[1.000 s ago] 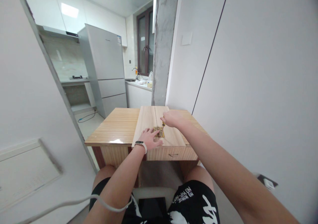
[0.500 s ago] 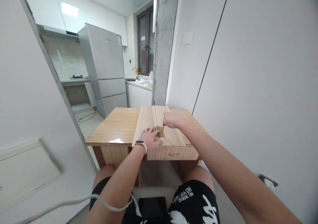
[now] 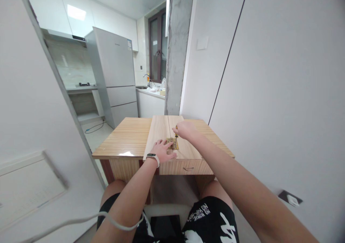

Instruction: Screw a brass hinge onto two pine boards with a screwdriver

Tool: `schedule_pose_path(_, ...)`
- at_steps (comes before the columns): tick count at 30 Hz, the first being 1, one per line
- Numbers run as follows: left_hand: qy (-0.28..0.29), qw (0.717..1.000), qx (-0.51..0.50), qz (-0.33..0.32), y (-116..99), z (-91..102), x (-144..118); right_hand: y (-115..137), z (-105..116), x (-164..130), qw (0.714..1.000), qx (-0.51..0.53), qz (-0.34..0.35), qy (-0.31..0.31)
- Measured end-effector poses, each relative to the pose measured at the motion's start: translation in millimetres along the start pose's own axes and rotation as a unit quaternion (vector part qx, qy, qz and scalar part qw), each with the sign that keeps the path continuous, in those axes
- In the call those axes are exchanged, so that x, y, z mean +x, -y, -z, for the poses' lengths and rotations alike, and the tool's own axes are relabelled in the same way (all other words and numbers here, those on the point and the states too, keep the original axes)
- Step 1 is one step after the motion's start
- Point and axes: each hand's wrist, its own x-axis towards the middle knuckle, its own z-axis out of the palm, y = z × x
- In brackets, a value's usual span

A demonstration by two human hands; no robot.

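Note:
Two pale wooden boards point(image 3: 161, 131) lie side by side on a wooden table point(image 3: 129, 138), joined across their seam by a brass hinge point(image 3: 172, 143). My left hand point(image 3: 162, 150), with a watch on the wrist, lies flat on the left board and its fingers touch the hinge. My right hand point(image 3: 184, 129) is closed around a small yellow-handled screwdriver point(image 3: 176, 134) that stands upright with its tip on the hinge.
A white wall point(image 3: 269, 92) runs close along the right side and a concrete pillar point(image 3: 178, 49) rises behind the table. A grey fridge point(image 3: 114, 74) and kitchen counter point(image 3: 151, 92) stand beyond. A white cable point(image 3: 81, 221) crosses my left arm. My knees are under the table's front edge.
My right hand has shifted slightly on the screwdriver, with the wrist turning a little. The left hand and the boards have stayed in place.

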Motion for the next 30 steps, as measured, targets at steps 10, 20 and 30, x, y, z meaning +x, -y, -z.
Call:
schedule_pose_path(10,0.001,1.0,0.001,0.004,1.6,-1.0,-0.4,-6.8,11.1,-12.3,0.997,-0.021,0.071,0.038)
schedule_pose_path(20,0.003,1.0,0.002,0.006,-2.1,2.4,-0.8,2.6,6.9,-4.3,0.999,0.015,-0.008,0.031)
schedule_pose_path(30,0.003,1.0,0.0,0.011,-3.6,2.3,0.1,-3.3,-16.4,5.6,0.998,-0.006,0.053,-0.029)
